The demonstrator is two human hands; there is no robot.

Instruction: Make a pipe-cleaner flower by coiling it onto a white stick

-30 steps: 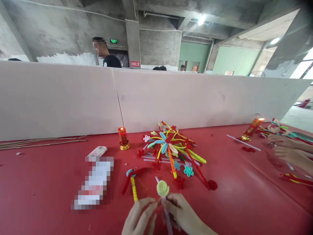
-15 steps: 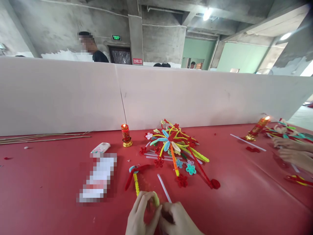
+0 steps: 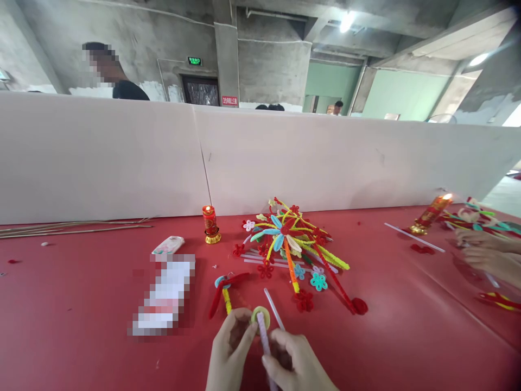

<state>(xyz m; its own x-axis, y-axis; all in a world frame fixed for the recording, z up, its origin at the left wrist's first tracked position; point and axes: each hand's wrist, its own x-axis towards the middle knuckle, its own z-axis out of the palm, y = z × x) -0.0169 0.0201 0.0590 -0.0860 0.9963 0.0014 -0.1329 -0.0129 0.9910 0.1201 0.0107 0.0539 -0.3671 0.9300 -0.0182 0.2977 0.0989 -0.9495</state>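
Pipe-cleaner coil [image 3: 260,315], yellow-green, sat at the fingertips of both hands, low in view and near the front edge of the red surface [image 3: 81,304]. Left hand [image 3: 230,353] had its grip pinched together on the coil's left rim. Right hand [image 3: 295,364] had its grip closed around a pale lilac stem [image 3: 264,342] that ran up across the coil's face.

Handling, as a judgement: very light, fuzzy, soft wire core. It should bend and stay bent, and would unwind or flatten if squeezed hard. Best held by the rim edge with fingertips, stem taken close under the coil for control.

Just beyond the grip: a white straw [image 3: 273,308] lying slantwise, and to the left a red-and-yellow pipe-cleaner piece [image 3: 223,290]. Farther out, a pile of finished pipe-cleaner flowers [image 3: 291,247] and a small red candle [image 3: 209,224]. Another person's hands [image 3: 486,252] worked well off to the right.

Hard to tell: how stem and coil were joined, since the fingers covered that spot. Both wrists were cut off by the frame bottom. A flat packet [image 3: 163,296] left of the grip was blurred out.
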